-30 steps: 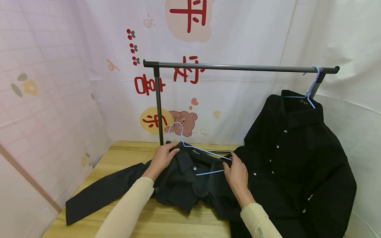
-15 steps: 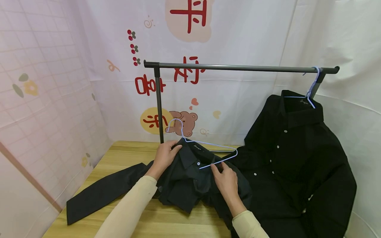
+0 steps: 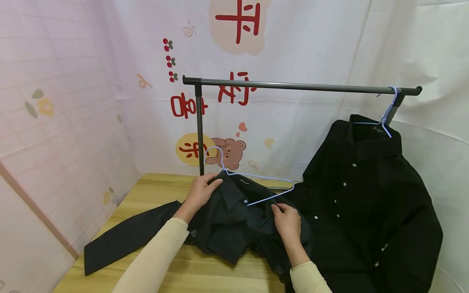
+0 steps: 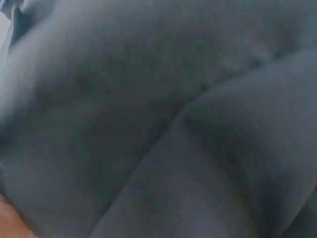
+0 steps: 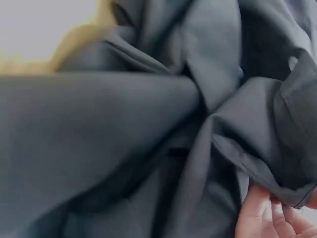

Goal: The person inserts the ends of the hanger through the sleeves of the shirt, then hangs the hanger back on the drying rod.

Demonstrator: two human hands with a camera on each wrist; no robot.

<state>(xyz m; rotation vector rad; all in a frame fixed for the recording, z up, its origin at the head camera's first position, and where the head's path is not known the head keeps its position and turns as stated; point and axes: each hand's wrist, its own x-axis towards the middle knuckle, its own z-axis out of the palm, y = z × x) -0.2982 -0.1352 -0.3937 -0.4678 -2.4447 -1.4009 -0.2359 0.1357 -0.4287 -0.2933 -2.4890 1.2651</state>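
Fingers of left hand (image 3: 199,192) and right hand (image 3: 287,221) pinch the black cloth shirt (image 3: 227,228) mid-frame, apparently spreading its neck for the thin pale-blue hanger (image 3: 261,176).

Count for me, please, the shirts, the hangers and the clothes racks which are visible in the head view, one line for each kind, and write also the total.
Clothes racks: 1, the grey rack
Dark shirts: 2, the hanging shirt and the held shirt
Light-blue hangers: 2, the upper hanger and the lower hanger
Total: 5
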